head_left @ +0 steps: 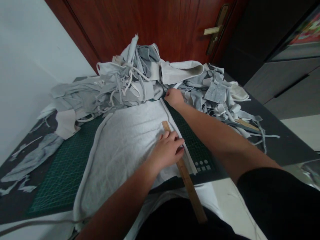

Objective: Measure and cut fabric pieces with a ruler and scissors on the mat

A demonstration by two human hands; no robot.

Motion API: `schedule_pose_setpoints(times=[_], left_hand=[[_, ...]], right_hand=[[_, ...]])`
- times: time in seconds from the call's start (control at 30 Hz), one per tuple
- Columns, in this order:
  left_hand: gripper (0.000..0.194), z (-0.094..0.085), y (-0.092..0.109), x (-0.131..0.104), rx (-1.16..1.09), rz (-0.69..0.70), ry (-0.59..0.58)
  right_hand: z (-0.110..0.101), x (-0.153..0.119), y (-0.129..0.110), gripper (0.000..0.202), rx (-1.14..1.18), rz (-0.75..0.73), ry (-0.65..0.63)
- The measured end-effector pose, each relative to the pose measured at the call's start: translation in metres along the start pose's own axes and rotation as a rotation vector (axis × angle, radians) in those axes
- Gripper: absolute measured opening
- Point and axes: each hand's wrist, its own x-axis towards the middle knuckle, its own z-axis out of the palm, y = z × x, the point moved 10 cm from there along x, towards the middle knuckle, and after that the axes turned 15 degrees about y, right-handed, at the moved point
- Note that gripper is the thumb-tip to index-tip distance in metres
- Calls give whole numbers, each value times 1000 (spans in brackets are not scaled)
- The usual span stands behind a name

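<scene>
A light grey piece of cloth (125,133) lies on a green cutting mat (67,166), its long side edges looking rolled or folded. Across its right part runs a wooden ruler (187,180), whose near end sticks out past the table edge. My left hand (168,150) is on the ruler with fingers curled around it, close to the cloth's right edge. Beyond it, at the cloth's far right corner, my right hand (174,97) is closed in a pinch. What its fingers hold is hidden.
Grey and white cloth scraps (125,83) are heaped along the back of the dark table (272,143). A second wooden ruler (247,125) lies partly under scraps at right. A red-brown wooden door (150,26) stands behind, a white wall (37,50) at left.
</scene>
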Motion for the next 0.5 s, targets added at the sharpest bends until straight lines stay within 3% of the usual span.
schedule_pose_setpoints(times=[0.17,0.27,0.37,0.5], left_hand=[[15,1,0,-1,35,-4,-13],[13,0,0,0,46,-3,3],[13,0,-2,0,50,-12,23],[16,1,-9,-1,75,-68,36]], right_hand=[[9,-6,-7,31,8,-33,-8],[-2,-23,-12,31,18,-77,-14],[-32,-68,-23,35,63,-210,-17],[-83,-167,-19,25,217,-338,-39]])
